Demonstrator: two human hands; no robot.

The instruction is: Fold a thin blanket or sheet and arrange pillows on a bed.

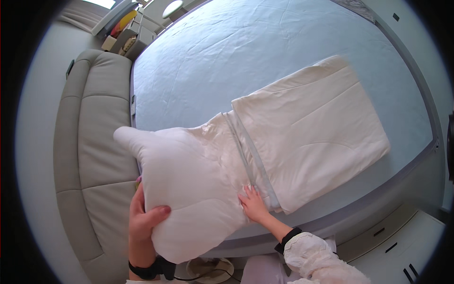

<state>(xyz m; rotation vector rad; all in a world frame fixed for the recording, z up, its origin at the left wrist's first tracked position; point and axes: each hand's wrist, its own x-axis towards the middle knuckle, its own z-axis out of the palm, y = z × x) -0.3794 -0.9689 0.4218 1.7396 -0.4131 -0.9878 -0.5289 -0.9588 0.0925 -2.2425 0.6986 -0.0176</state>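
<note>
A thick, puffy white quilt-like piece (189, 170) lies at the near left of the bed, its left end raised and bulging. My left hand (144, 213) grips its near left edge, thumb on top and fingers mostly hidden behind. The piece runs right to a flatter, cream folded part (312, 132) with a grey band (260, 165) along its left edge. I cannot tell whether the two are one cloth. My right hand (254, 204) rests on the cloth beside the lower end of that band, fingers spread and holding nothing.
Underneath is a bed with a light blue sheet (189, 71). A padded grey headboard (104, 137) stands along the left. White drawers (397, 241) are at the lower right. Below the near edge sits a beige round container (208, 270). A grey cabinet (141, 41) stands at the far left.
</note>
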